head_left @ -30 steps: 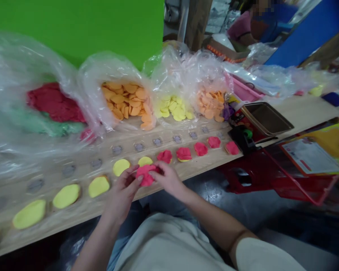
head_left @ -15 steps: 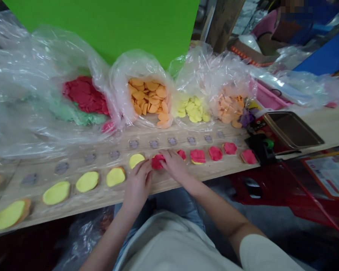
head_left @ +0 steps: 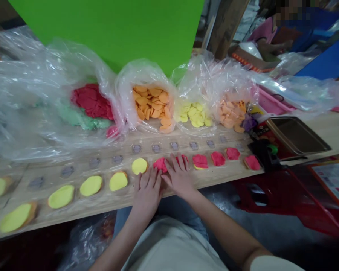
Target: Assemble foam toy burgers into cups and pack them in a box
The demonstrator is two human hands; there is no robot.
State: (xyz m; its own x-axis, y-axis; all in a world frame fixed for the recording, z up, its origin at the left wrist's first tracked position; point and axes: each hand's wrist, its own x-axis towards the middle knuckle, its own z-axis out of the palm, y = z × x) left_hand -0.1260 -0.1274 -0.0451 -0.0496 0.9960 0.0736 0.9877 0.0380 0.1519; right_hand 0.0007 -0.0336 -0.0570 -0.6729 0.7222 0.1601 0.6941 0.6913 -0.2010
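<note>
Left hand (head_left: 147, 194), right hand (head_left: 179, 178) on dough (head_left: 160, 165)

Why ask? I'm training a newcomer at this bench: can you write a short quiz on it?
1. True or false: the red dough lies inside a clear plastic bag.
2. Which is nearer the yellow disc, the left hand or the right hand?
3. Fill the gap: the dough discs to the right of the hands are ___.

Key: 1 true; 2 left hand; 3 pink.
</note>
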